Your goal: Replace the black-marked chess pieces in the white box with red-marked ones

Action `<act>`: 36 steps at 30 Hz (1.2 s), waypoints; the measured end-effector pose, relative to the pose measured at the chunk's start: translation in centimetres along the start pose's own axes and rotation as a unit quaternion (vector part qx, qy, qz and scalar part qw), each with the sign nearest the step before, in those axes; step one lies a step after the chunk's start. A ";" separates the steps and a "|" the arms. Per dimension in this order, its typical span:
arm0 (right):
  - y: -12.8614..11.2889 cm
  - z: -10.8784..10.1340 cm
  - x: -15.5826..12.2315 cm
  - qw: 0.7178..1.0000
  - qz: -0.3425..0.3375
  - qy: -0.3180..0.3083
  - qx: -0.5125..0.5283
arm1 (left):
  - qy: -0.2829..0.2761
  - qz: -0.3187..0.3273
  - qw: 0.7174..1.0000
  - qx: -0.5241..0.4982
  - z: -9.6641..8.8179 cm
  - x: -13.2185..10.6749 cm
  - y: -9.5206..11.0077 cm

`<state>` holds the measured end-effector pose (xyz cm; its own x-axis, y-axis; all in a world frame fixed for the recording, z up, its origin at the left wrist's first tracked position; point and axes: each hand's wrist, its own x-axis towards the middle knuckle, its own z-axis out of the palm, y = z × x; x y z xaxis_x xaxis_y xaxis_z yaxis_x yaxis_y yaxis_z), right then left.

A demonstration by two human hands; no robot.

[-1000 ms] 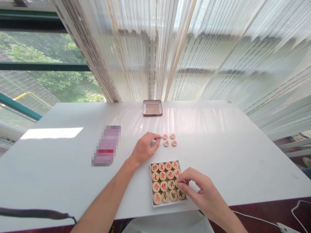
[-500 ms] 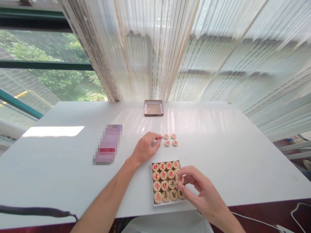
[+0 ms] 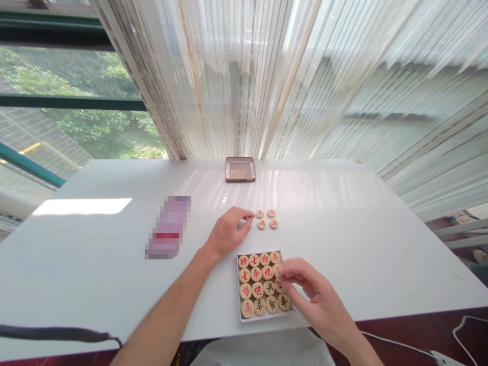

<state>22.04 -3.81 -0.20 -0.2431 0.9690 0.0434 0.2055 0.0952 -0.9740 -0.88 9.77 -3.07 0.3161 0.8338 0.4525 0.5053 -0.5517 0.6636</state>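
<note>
My right hand (image 3: 318,295) is closed in a pinch over the right side of an open box (image 3: 241,319) of Chinese chess pieces. Between its thumb and fingers is a Chinese chess piece (image 3: 283,277) with a red character, largely covered by the fingertips. Round wooden pieces stand in rows in the box, some lettered red, such as a corner piece (image 3: 247,308), others black (image 3: 272,304). Farther back, my left hand (image 3: 229,231) has its thumb and fingertips together, with nothing seen in them. They are right beside a red-lettered loose piece (image 3: 260,214), one of several in a small square group.
A brown-rimmed box lid (image 3: 240,169) lies near the back edge of the white table (image 3: 362,244). To the left is a blurred purple object (image 3: 168,227). A dark strap (image 3: 57,332) crosses the front left, and a white cable (image 3: 396,343) runs below the front right edge.
In my right hand the piece has tipped and shifted slightly up, so less of its face shows. A black-lettered piece at the box's corner is more visible. My left hand stays put.
</note>
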 end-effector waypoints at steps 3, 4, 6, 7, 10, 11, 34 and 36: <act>0.0 0.2 0.0 1.000 -0.008 0.005 -0.002 | -0.003 0.002 1.000 0.003 -0.1 0.0 0.0; 0.0 0.2 0.0 1.000 -0.008 0.007 -0.005 | -0.002 0.003 1.000 0.004 -0.1 0.0 0.0; 0.0 0.2 0.0 1.000 -0.003 0.009 -0.012 | 0.000 0.003 1.000 0.007 -0.1 0.1 0.0; -0.1 0.2 -0.1 1.000 0.002 0.008 -0.017 | 0.001 0.004 1.000 0.008 -0.1 0.1 0.1; -0.3 0.1 -0.2 1.000 0.013 0.002 -0.026 | 0.002 0.005 1.000 0.009 0.0 0.1 0.0; -0.4 0.1 -0.2 1.000 0.016 -0.001 -0.025 | 0.001 0.006 1.000 0.009 0.0 0.1 0.0; -1.0 2.4 -0.9 0.976 0.047 0.014 -0.211 | -0.005 0.004 1.000 0.008 -0.1 0.0 0.1; -0.6 2.6 -0.9 0.971 0.043 0.020 -0.234 | -0.005 0.004 1.000 0.006 -0.1 0.0 0.2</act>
<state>19.65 -5.39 -0.20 -0.1713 0.9851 -0.0153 0.6341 0.0983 -0.7670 -0.90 9.69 -2.89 0.3289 0.8295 0.4513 0.5129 -0.5582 0.6522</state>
